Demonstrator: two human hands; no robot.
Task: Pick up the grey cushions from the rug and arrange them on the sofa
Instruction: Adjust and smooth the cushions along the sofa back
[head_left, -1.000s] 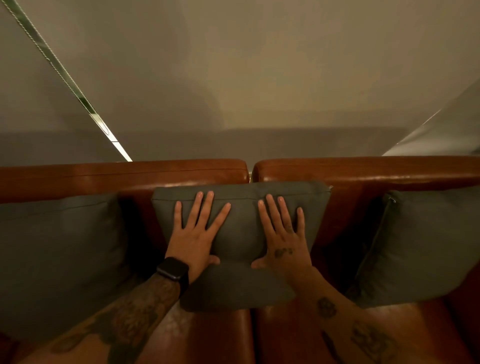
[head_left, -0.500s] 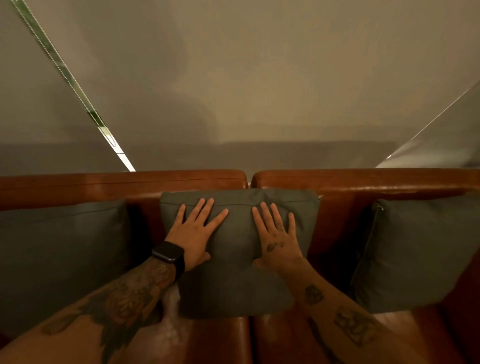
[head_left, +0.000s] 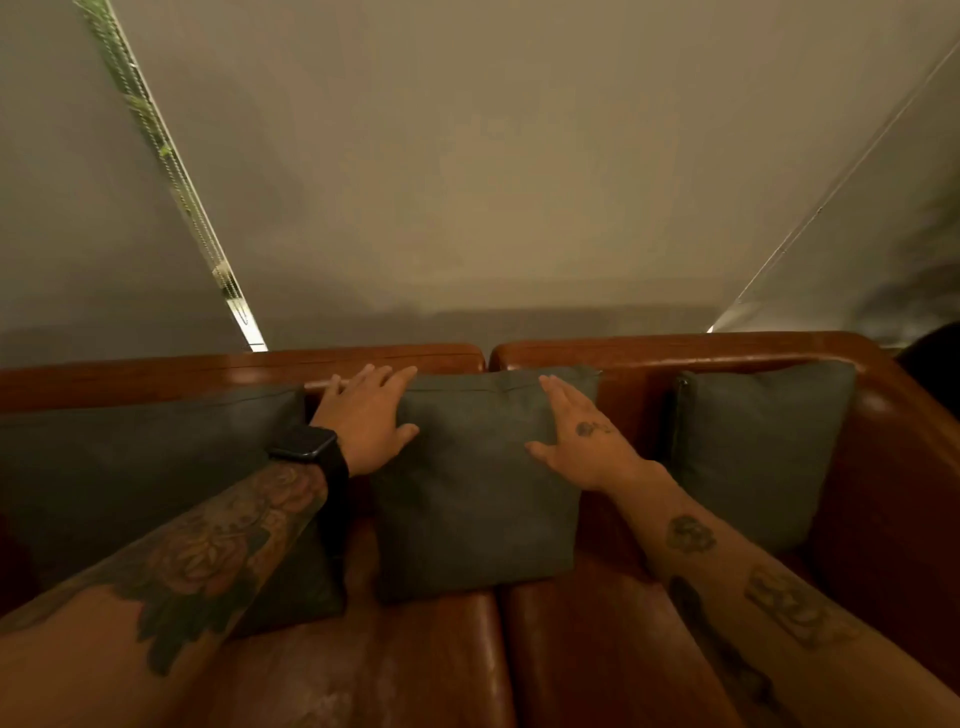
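Head view
Sofa: brown leather sofa (head_left: 597, 649) with a seam down the middle of the seat and back; all three grey cushions stand on it, leaning against its back.
Middle cushion: you have the middle cushion (head_left: 483, 493) upright over the seam, its top edge level with the top of the sofa back.
Left hand: your left hand (head_left: 366, 421) lies on the cushion's upper left corner, fingers stretched flat and released, tips reaching the sofa back; a black watch (head_left: 306, 447) sits on that wrist.
Right hand: your right hand (head_left: 582, 441) rests on the upper right part of the cushion, fingers straight and together, gripping nothing.
Left cushion: the left cushion (head_left: 130, 483) is partly covered by your forearm.
Right cushion: the right cushion (head_left: 758, 447) stands apart from the middle one, in the sofa's corner.
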